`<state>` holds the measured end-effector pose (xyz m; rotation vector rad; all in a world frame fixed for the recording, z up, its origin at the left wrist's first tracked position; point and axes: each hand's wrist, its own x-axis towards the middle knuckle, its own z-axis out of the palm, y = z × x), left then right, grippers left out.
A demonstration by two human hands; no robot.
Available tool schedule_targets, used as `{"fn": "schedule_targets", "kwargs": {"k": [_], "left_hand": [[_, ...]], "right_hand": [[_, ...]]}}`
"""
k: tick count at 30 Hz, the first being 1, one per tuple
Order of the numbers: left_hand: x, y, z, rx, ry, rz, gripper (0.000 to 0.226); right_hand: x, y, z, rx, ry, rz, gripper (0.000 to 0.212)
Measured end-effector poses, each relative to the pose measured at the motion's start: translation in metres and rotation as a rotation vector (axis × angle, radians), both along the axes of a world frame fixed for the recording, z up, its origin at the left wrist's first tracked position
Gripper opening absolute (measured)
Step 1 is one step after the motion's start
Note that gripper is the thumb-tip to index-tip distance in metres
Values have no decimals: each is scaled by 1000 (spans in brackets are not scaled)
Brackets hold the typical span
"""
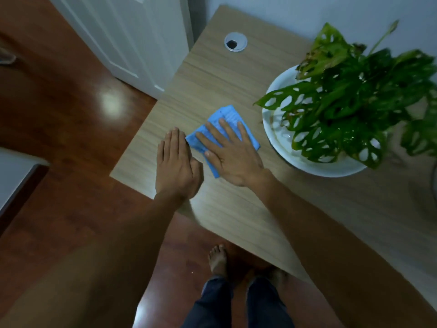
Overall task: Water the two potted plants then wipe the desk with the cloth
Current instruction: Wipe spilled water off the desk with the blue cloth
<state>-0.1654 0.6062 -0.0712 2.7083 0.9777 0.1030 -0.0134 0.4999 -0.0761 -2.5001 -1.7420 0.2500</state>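
Cloth [228,119], blue, lies flat on worktop [236,74] under splayed right hand [233,156], w/ left hand [176,165] flat, fingers together, just beside it, potted plant [350,102] nr.

Bare desk [212,74] runs clear ahead of my hands up to the cable grommet [235,41], and toward me along the near edge too. To the right the white pot [281,147] blocks, just beside the cloth [227,114], with its leaves [343,102] overhanging the rim. Left, desk edge drops off just past my left hand [176,162].
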Motion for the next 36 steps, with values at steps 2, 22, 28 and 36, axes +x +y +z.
{"fn": "schedule_targets", "kwargs": {"k": [2,22,28,36], "left_hand": [[-1,0,-2,17,12,-6,71],[-6,-160,9,-90,-101,-98,71],[17,-231,10,-119,-26,-185,75],[65,-322,10,-144,-40,-288,77]], "right_hand": [[-7,-30,2,-17,0,-25,55],[-35,-217,4,-20,0,-237,56],[36,-327,9,-135,20,-555,60],[139,-326,12,-92,191,-876,63]]}}
